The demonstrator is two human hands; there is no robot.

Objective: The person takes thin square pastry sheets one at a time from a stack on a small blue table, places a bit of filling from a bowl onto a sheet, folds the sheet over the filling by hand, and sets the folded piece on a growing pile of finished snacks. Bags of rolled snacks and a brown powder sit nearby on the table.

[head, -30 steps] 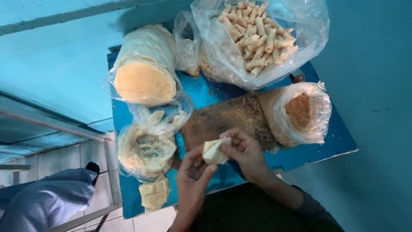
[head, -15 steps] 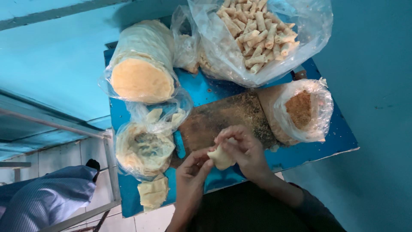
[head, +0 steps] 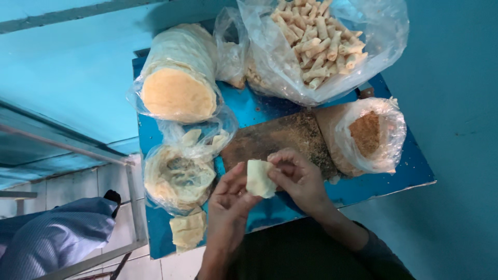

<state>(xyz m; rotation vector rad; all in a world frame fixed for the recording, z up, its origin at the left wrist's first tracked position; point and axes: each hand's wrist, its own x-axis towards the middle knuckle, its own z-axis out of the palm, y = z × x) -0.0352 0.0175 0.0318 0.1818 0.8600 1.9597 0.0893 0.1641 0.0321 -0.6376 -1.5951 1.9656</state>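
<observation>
Both hands hold one pale, folded pastry wrapper (head: 259, 179) above the near edge of a worn wooden board (head: 282, 140). My left hand (head: 228, 205) pinches it from the left and below. My right hand (head: 301, 176) grips it from the right, fingers curled over its top. The board lies on a small blue table (head: 410, 166). A clear bag of brown crumbly filling (head: 368, 135) stands just right of the board. Left of my hands sits an open bag of loose wrappers (head: 179, 173).
A bagged stack of round wrappers (head: 179, 78) lies at the table's far left. A large clear bag of finished rolls (head: 319, 41) fills the far side. Cut wrapper pieces (head: 188, 229) lie at the near left corner. A person's striped sleeve (head: 52, 238) shows at bottom left, beside a metal rail (head: 132, 197).
The wrapper has been folded tighter between my hands, from an open flap to a compact packet. My hands stay above the board's near edge.
</observation>
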